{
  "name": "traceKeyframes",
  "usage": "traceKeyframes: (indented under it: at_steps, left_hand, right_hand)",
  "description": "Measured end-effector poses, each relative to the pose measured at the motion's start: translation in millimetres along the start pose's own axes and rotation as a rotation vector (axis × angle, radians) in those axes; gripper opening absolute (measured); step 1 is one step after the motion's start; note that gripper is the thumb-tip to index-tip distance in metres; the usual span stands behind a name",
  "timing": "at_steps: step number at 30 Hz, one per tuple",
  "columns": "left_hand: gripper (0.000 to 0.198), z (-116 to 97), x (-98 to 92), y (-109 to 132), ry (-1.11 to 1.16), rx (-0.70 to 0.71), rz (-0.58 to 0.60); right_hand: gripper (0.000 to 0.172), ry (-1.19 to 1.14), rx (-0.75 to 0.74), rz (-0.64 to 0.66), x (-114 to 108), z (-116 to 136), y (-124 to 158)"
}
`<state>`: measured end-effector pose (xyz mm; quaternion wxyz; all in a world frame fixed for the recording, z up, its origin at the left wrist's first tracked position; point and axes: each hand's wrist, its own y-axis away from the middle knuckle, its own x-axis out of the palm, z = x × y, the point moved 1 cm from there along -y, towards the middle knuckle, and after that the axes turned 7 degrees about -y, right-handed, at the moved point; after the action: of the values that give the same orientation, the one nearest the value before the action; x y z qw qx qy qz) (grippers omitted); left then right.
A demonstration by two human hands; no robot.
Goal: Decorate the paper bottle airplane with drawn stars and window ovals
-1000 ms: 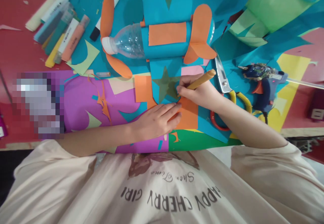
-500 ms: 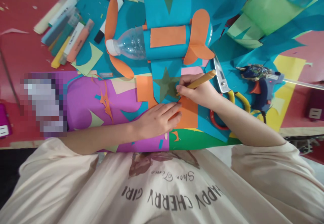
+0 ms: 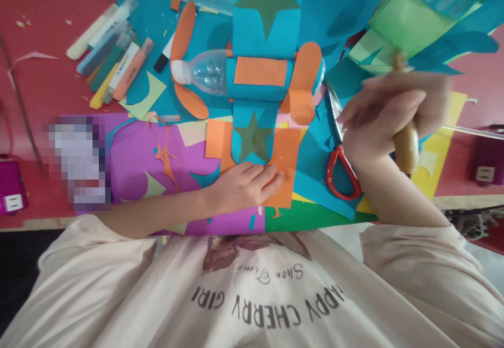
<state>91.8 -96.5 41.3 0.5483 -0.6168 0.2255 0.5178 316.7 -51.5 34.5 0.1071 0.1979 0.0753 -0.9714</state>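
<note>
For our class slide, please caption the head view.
Left hand on orange sheet near a winged bottle; blurred right hand holding a tan pen-like tool.

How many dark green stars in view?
2: far star on the far blue strip, beyond the bottle; near star on the near blue strip, between bottle and left hand. Others may be hidden.

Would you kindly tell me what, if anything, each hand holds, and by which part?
The right hand grips a yellowish pen around its middle; the left hand lies on orange paper, no grip visible.
</note>
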Motion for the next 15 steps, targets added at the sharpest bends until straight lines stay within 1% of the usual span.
traceKeyframes:
  at_steps: [3, 6, 8, 10, 13, 15]
  left_hand:
    - [0.017, 2.7, -2.4, -1.6, 0.004, -0.001, -0.036]
    - [0.02, 7.3, -3.4, -2.9, 0.064, 0.01, -0.02]
    - [0.023, 13.1, -2.8, -2.6, 0.137, -0.004, -0.005]
    - [0.024, 21.6, -1.4, -1.4, 0.215, -0.048, -0.006]
    - [0.024, 37.4, 1.6, 0.6, 0.276, -0.161, -0.012]
    - [0.025, 47.3, 3.8, 1.3, 0.352, -0.26, 0.027]
  right_hand:
    - [0.032, 0.052, -0.054, -0.061, -10.0, -2.2, -10.9]
    - [0.036, 0.101, -0.154, -0.136, -15.8, -3.4, -24.8]
    - [0.038, 0.101, -0.236, -0.16, -14.9, -5.6, -31.0]
    - [0.037, 0.066, -0.272, -0.173, -11.8, -8.8, -33.9]
    - [0.034, 0.043, -0.258, -0.169, -7.5, -11.6, -34.4]
    - [0.034, 0.071, -0.251, -0.183, -6.4, -9.5, -33.4]
